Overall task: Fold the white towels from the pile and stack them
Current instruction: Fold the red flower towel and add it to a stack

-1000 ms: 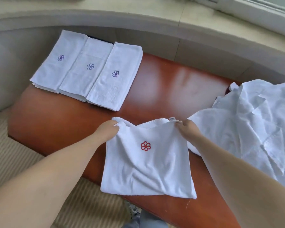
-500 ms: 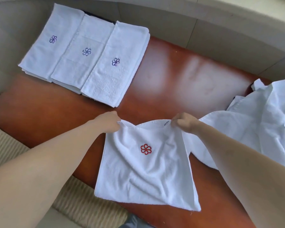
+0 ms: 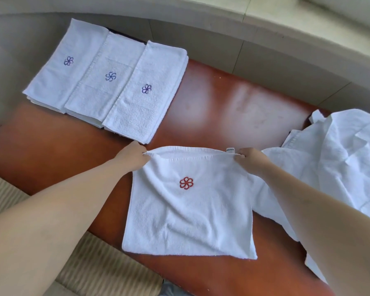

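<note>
We see the left hand [image 3: 134, 157] and right hand [image 3: 251, 160] pinch the towel's [image 3: 188, 210] far corners, fingers mostly hidden; the pile [image 3: 338, 159] runs off the right edge.

A white towel with a red flower emblem [image 3: 188, 201] is held doubled over a reddish-brown table [image 3: 218, 103]. Its far left corner is pinched by the left hand [image 3: 135, 155], its far right corner by the right hand [image 3: 251, 159]. An unfolded towel pile [image 3: 333, 159] is seen at the right. Three folded stacks with purple emblems [image 3: 107, 80] are laid side by side at the far left.
</note>
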Action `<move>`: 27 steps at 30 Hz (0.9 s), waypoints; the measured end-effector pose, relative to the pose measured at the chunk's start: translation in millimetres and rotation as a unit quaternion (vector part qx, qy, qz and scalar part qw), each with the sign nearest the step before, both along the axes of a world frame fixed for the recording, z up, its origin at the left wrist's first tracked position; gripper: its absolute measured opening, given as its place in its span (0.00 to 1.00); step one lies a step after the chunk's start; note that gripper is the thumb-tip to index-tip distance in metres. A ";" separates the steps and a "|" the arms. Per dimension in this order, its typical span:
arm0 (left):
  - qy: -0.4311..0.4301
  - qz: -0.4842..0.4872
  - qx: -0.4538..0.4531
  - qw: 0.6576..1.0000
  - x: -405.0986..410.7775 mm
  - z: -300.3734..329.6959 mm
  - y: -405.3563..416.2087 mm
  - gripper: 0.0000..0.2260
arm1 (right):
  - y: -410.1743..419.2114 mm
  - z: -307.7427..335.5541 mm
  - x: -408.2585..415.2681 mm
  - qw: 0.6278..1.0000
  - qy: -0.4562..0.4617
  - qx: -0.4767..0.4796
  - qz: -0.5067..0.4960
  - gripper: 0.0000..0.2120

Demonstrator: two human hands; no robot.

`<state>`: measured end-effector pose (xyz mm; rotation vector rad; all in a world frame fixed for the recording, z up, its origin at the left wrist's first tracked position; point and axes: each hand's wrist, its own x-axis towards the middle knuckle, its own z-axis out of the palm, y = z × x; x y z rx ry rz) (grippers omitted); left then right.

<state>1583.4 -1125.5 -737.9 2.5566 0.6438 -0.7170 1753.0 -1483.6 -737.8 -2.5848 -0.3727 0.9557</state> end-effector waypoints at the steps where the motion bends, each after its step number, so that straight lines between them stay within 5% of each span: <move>1: 0.003 0.010 -0.001 1.000 0.1 -2.5 -0.7 0.17 | -3.3 -5.4 0.1 1.000 -0.002 -0.011 -0.004 0.13; 11: -0.054 0.245 -0.144 0.957 -3.1 -24.7 17.5 0.09 | -23.8 -29.2 10.5 0.993 0.021 0.009 -0.112 0.16; 17: -0.084 0.249 -0.194 0.945 -4.2 -29.0 16.3 0.11 | -33.1 -38.7 18.2 0.976 0.100 0.022 -0.190 0.07; 27: -0.099 0.176 -0.151 0.968 2.3 -28.9 8.2 0.07 | -41.3 -47.5 -1.5 0.966 0.040 0.074 -0.244 0.15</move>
